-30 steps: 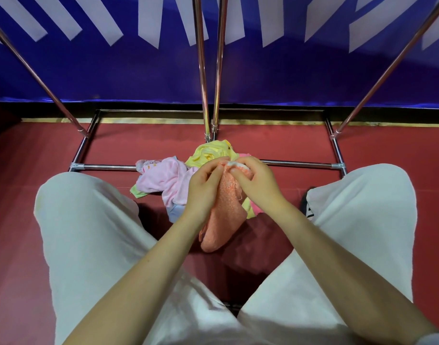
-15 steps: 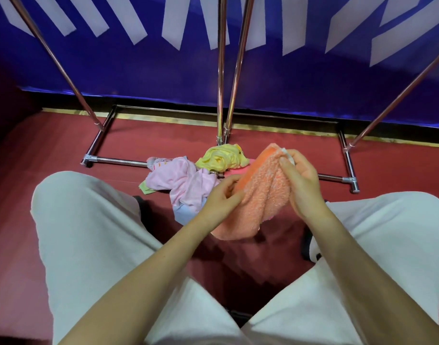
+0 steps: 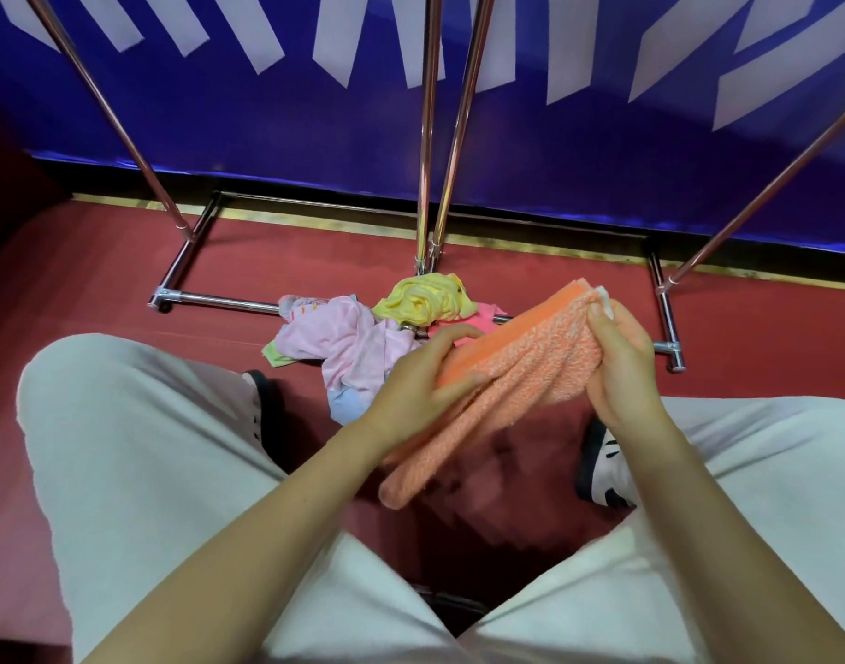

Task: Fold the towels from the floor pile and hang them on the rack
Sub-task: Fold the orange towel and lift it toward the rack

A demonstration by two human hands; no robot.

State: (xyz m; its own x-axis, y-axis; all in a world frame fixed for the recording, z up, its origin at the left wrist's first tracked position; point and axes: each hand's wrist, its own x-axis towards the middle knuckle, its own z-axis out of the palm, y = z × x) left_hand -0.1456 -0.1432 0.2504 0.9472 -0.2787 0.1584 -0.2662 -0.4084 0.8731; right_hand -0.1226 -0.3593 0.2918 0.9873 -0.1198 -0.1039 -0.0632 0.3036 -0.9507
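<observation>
Head view shows both hands holding one orange terry-cloth towel [image 3: 516,361] above the red floor [image 3: 99,289], between the person's knees. The left hand [image 3: 411,393] grips the towel's smooth orange border band, thumb on top and fingers curled beneath. The right hand [image 3: 619,361] pinches the stacked corner at the towel's 2 o'clock end, where a small white tag shows at the fingertips. The towel's free end hangs toward 7 o'clock, just clear of the floor as far as can be judged.

Location of remaining work: the loose pile of pink, yellow, green and pale-blue cloths [image 3: 363,333] lies at 12 o'clock from the knees, partly over the chrome base bar of the metal tube rack [image 3: 427,136].

Probable faults:
- Layers appear doubled but uneven; if the right-hand pinch relaxes, the stacked corners would likely separate and the fold would be lost.
- The hanging end may drag on the floor or catch the pile if the hands drop.
- Terry pile grips itself, so sliding the left hand along the band may bunch the cloth instead of smoothing it.

Markings: the blue backdrop with white angular shapes [image 3: 650,136] shows no complete word. Faint print on the pink cloth is too small to read. The tag is unreadable.
</observation>
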